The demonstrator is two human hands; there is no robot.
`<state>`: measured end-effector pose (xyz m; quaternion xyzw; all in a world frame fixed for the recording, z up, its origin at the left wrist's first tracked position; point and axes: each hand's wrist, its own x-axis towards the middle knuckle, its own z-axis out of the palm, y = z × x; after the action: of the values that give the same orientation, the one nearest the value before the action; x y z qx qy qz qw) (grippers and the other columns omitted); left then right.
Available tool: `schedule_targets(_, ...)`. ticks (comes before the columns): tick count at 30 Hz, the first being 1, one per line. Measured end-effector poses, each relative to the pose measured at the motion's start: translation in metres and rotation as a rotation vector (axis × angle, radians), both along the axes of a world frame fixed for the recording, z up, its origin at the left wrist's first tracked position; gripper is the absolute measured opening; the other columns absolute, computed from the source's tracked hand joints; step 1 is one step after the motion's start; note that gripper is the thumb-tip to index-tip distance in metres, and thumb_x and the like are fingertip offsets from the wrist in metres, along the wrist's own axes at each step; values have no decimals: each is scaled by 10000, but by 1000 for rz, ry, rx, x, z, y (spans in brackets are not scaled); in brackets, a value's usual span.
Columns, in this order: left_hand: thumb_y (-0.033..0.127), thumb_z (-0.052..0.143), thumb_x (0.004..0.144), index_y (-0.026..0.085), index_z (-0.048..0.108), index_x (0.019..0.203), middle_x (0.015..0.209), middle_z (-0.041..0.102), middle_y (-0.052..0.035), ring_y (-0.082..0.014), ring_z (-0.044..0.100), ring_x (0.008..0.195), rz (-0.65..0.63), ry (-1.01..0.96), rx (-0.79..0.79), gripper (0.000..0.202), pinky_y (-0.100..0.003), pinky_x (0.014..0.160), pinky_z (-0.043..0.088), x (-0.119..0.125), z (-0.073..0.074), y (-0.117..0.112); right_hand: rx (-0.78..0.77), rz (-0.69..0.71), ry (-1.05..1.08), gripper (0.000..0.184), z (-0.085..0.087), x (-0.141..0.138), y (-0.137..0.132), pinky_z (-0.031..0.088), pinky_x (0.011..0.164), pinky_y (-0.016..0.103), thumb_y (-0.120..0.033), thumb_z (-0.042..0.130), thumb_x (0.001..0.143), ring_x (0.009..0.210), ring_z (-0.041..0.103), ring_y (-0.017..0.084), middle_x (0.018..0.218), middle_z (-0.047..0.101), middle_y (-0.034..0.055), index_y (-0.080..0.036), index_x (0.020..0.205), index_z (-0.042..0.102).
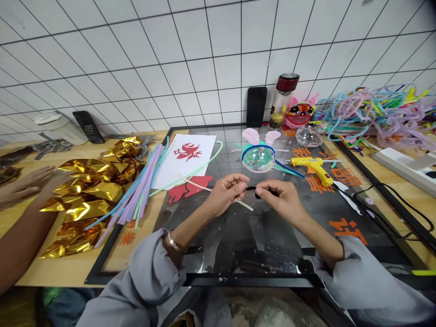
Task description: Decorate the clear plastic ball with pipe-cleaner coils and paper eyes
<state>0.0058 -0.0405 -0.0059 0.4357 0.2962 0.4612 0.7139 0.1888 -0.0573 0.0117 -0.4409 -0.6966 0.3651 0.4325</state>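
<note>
Between my hands is a short black pipe cleaner, or a strip like one [251, 188]. My left hand [229, 193] pinches its left end, and my right hand [281, 200] grips the other end, with a dark bit showing under the thumb. A cream-coloured strip [245, 205] lies on the dark board below my left hand. Just beyond my hands sits a round clear craft piece [258, 158] with a blue rim and two pink fuzzy ears [251, 136]. To its right lies a yellow glue gun [311, 167].
At left are crumpled gold foil [95, 181], a bundle of pastel strips [139, 186] and another person's hand [32, 184]. White paper [187, 159] and a red cutout [192, 187] lie nearby. A bottle [282, 100], tangled pipe cleaners [378, 113], a power strip [408, 168] and a black cable [384, 231] are right.
</note>
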Motion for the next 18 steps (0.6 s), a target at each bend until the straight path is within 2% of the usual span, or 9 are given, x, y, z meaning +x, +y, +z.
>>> schedule_targets(2, 325, 774, 698, 150, 685, 895, 726, 607, 1, -49, 525, 574, -20, 55, 70, 278, -180, 550, 403, -4, -2, 3, -117, 64, 41, 231, 1, 1, 2, 339, 521, 227, -352, 609, 783, 538, 466, 95, 573, 579, -16, -155, 681, 674)
schedule_targets(5, 315, 745, 732, 146, 721, 865, 752, 626, -20, -70, 562, 624, -131, 113, 166, 216, -202, 592, 451, -7, -2, 3, -263, 133, 99, 239, 3, 2, 2, 294, 513, 226, -363, 629, 739, 523, 416, 80, 550, 549, -24, -143, 661, 677)
schedule_targets(9, 288, 725, 753, 164, 745, 845, 785, 634, -28, -92, 594, 673, -222, 123, 220, 155, -214, 608, 487, -7, 1, 0, -413, 181, 155, 227, 7, 4, 2, 275, 531, 232, -356, 654, 687, 536, 395, 78, 538, 525, -25, -135, 642, 680)
schedule_targets(18, 251, 756, 713, 164, 752, 791, 768, 652, -30, -89, 602, 616, -235, 155, 236, 117, -226, 597, 508, -5, 5, -4, -490, 245, 177, 211, 13, 6, 3, 257, 530, 242, -352, 664, 662, 524, 353, 71, 523, 468, -40, -149, 606, 645)
